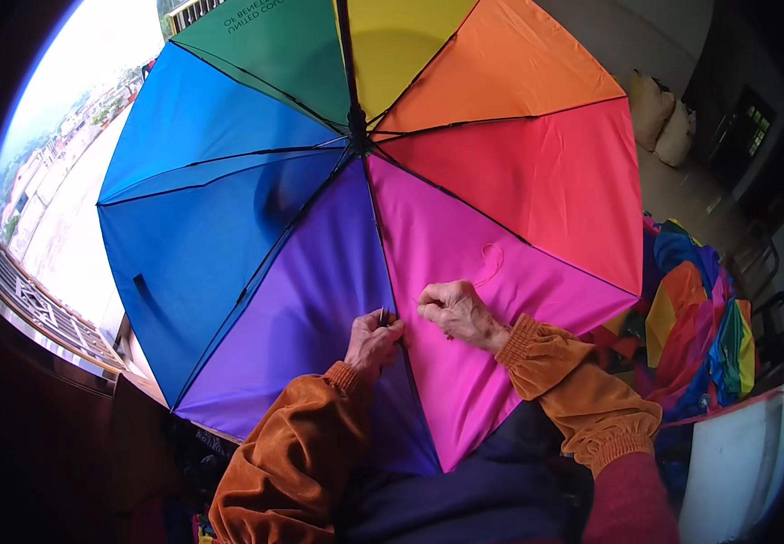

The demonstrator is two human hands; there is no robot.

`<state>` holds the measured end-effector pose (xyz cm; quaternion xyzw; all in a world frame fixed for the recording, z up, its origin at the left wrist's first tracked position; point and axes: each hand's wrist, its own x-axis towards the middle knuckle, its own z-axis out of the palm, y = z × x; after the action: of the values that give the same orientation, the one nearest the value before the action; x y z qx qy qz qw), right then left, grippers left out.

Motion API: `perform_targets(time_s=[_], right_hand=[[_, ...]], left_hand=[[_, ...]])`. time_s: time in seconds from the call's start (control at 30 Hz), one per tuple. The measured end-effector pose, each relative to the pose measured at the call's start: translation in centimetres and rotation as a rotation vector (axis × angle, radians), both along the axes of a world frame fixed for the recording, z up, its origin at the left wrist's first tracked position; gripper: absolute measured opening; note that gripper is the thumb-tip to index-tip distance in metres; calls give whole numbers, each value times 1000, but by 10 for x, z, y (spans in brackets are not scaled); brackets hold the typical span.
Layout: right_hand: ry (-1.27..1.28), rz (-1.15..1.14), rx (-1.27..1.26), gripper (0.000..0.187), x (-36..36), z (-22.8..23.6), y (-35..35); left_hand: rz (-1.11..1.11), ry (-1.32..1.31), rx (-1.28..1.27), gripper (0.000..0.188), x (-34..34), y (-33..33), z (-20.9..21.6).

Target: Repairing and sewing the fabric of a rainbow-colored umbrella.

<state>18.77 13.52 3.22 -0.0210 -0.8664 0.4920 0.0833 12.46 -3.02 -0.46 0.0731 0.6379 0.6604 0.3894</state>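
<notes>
An open umbrella (510, 181) with rainbow-coloured panels fills the middle of the view, its ribbed inner side toward me. My left hand (374, 344) is closed on an umbrella rib (379, 227) at the seam between the purple and pink panels. A small dark tip shows between its thumb and finger; what that is I cannot make out. Just to the right, over the pink panel, my right hand (461, 312) is closed in a pinch. A thin red thread (501, 257) curls out behind it across the cloth. Any needle in those fingers is too small to see.
Several colourful folded cloths or umbrellas (686, 317) are heaped at the right, beside a white surface (741, 453). Pale sacks (662, 120) stand at the far right. A metal railing (47, 308) runs along the left, with bright outdoors beyond it. The umbrella's dark shaft (347, 63) points away from me.
</notes>
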Motion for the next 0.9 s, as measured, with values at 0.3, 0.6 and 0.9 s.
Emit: perform_targets(time_s=[0.3,0.6,0.9], right_hand=[[-25,138,4,11,10,-19,-41],[-224,65,2,13,-3,6,-35],[-131,79,127,11,32,-32,-20]], left_hand=[[-23,127,32,11,-23,-19,-34],[184,-140,94,9,6,-13,-25],[301,-185,186,12,0,-10,-33]])
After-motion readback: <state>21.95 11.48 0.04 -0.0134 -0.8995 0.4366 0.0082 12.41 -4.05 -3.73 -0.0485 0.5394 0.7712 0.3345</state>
